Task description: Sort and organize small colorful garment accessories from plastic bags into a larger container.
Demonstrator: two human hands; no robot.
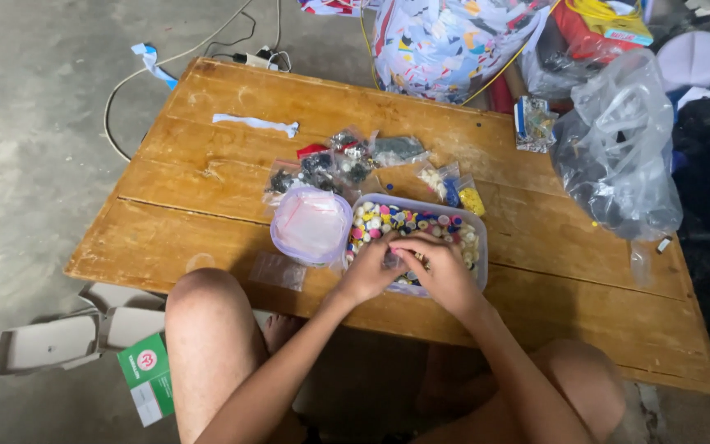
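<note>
My left hand (369,271) and my right hand (440,267) meet over the near edge of a clear plastic tub (478,247) filled with several small coloured buttons (408,222). Both hands are closed together on something small between the fingertips; what it is I cannot tell. The tub's translucent lid (311,224) lies just left of it on the low wooden table (232,107). My bare knees frame the table's near edge.
Small zip bags of dark bits (326,168) and yellow and blue bits (454,191) lie behind the tub. An empty clear bag (277,270) lies near the lid. Large plastic bags (618,156) crowd the right. A flattened carton (67,337) lies on the floor, left.
</note>
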